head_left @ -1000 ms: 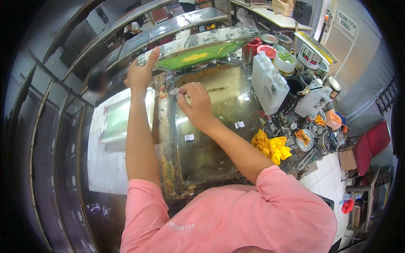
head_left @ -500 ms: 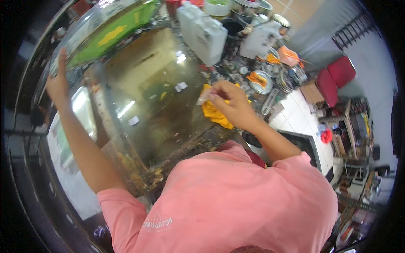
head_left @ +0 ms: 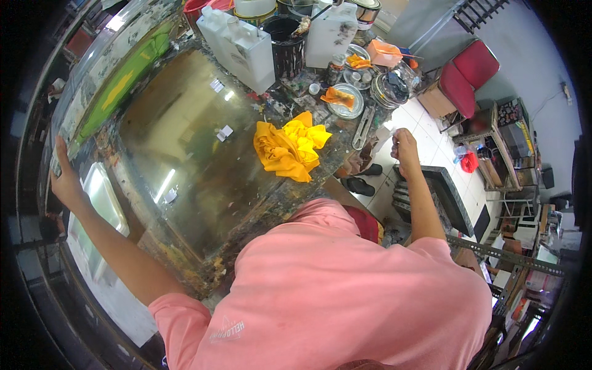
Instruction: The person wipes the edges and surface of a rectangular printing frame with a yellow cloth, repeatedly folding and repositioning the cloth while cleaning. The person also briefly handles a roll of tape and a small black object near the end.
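Note:
At the far left my left hand [head_left: 66, 182] grips the near end of a tilted screen printing frame [head_left: 120, 92], its thumb showing and its other fingers partly hidden. A green area with a yellow patch shows on this frame. My right hand [head_left: 404, 148] is out beyond the table's right edge, fingers closed in a pinch. A small pale, translucent scrap [head_left: 383, 134] seems to stick out from its fingertips. Between my hands, a crumpled yellow cloth [head_left: 287, 148] lies on the glass-topped table [head_left: 203, 179], with small white paper pieces [head_left: 224, 132] on the glass.
White plastic jugs [head_left: 237, 52], a black bucket [head_left: 287, 46] and paint tins crowd the table's far side. Stained lids [head_left: 345, 100] and a slotted metal bar [head_left: 364, 128] lie at the right. A red chair [head_left: 459, 77] and shelves stand beyond.
My right hand has moved right, from above the yellow cloth to past the table edge. The cloth is now uncovered. My left hand stays on the frame, which appears shifted left with the view.

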{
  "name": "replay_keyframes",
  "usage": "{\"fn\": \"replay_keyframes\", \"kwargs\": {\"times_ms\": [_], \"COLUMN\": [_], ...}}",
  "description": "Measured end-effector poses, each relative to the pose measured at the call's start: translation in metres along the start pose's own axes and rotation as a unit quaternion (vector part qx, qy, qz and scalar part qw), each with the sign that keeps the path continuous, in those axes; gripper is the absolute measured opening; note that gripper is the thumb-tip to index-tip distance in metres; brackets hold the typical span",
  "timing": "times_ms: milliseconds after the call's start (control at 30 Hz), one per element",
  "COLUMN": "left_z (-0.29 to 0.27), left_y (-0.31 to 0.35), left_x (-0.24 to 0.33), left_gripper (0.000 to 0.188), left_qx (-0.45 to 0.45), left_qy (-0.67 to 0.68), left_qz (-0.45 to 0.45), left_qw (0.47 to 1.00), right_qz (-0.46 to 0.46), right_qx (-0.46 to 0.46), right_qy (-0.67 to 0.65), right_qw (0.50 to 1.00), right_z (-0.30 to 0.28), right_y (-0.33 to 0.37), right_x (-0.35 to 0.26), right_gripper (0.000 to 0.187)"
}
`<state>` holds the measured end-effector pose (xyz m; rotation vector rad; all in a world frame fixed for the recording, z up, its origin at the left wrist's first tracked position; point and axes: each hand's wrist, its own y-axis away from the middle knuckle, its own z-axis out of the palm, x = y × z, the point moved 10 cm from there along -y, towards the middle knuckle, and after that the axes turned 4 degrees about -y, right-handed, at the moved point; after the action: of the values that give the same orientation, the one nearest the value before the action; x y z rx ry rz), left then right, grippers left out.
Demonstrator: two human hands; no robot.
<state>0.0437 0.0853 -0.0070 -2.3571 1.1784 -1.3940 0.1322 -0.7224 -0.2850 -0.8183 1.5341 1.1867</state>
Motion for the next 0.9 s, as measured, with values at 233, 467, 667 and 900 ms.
{"fn": "replay_keyframes", "kwargs": {"times_ms": [233,467,667,900], "left_z": [-0.001,-0.002,-0.003,-0.007], "left_y": [0.002,0.003,0.013,0.026], "left_x": [-0.006,-0.015,-0.018,0.002], "left_gripper": [0.052,0.051,0.052,0.051], "left_qx": [-0.003,0.002,0.009,0.048], "left_qy": [-0.052,-0.046,0.032,0.030], "left_qz": [0.057,0.051,0.024,-0.004], "left_qw": [0.997,0.998,0.999,0.998], "right_qz": [-0.075,-0.033,-0.030,-0.074], "right_qx": [0.077,0.082,0.088,0.095], "right_qy": [0.223,0.157,0.089,-0.040], "right_qw": [0.969,0.984,0.992,0.992], "right_z": [-0.007,0.002,-0.004,-0.009], "right_y": [-0.049,-0.043,-0.025,-0.021], "right_x": [0.027,0.032,0.030,0.023], "right_gripper": [0.026,0.026,0.024,0.021]}}
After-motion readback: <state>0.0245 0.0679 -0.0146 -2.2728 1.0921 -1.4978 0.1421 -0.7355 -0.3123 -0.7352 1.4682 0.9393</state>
